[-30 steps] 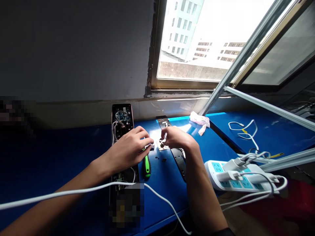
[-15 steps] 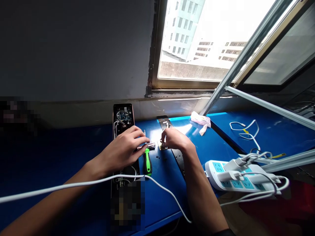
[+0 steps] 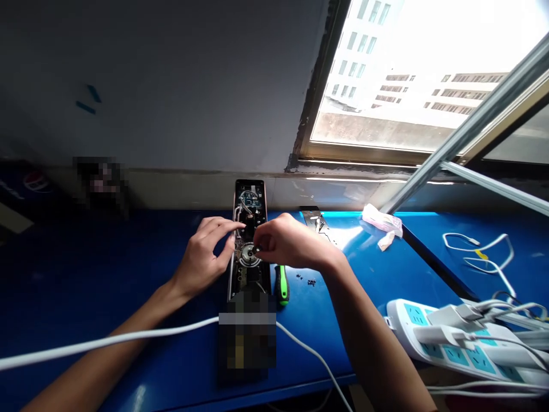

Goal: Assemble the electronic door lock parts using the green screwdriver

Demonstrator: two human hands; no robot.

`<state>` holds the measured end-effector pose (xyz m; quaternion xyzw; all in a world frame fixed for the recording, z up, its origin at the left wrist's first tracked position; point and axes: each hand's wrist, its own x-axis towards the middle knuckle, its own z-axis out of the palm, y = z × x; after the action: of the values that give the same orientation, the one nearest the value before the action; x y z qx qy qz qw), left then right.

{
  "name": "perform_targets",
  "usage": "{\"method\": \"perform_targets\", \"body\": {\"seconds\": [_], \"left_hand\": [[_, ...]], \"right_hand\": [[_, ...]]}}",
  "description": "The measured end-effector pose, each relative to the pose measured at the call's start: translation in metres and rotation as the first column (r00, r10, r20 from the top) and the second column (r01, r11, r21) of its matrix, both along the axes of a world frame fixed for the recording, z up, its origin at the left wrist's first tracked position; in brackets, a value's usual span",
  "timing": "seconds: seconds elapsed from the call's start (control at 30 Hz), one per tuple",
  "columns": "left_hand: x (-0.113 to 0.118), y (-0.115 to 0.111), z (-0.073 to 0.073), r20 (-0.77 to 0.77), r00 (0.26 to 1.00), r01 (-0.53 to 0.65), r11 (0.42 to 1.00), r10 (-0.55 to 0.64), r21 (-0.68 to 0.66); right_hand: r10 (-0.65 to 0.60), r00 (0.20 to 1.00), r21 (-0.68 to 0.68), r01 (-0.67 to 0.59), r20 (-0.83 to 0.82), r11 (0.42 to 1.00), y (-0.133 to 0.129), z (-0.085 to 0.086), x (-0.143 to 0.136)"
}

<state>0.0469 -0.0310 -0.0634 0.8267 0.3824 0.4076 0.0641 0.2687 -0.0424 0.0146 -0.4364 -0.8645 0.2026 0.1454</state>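
A long dark device housing [image 3: 251,194] lies open on the blue table, showing a circuit board, white wires and a round metal part [image 3: 249,254]. My left hand [image 3: 210,249] is at the housing's left edge, thumb and fingers apart, with nothing seen between them. Over the round part, my right hand [image 3: 283,243] has its fingers pinched together; what they hold, if anything, is too small to make out. A green and black screwdriver [image 3: 282,285] lies just right of the housing. Small dark screws [image 3: 311,282] are scattered farther right.
A dark metal plate [image 3: 315,217] with small parts lies behind my right hand. A crumpled pink and white packet [image 3: 381,222] is near the metal frame. A white power strip [image 3: 450,337] sits at right; a white cable [image 3: 107,343] crosses in front.
My right hand has moved left from the metal plate to the round part inside the housing. My left hand has drawn back to the housing's left edge. The view has shifted left.
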Motion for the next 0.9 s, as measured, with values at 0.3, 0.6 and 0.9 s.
{"method": "perform_targets", "body": {"seconds": [0.3,0.6,0.9], "left_hand": [[-0.007,-0.004,-0.011,0.064,0.997,0.035,0.999,-0.034,-0.01],[-0.007,-0.008,-0.009,0.066,0.997,0.032,0.999,-0.03,-0.018],[-0.007,-0.009,-0.009,0.069,0.994,0.075,0.995,-0.08,0.07]], "right_hand": [[0.002,1.0,-0.013,-0.002,0.031,1.0,0.005,-0.016,-0.016],[-0.061,0.998,-0.048,0.062,0.021,0.997,0.007,-0.019,-0.019],[-0.235,0.972,-0.092,0.234,0.0,0.968,-0.007,-0.023,0.005]]}}
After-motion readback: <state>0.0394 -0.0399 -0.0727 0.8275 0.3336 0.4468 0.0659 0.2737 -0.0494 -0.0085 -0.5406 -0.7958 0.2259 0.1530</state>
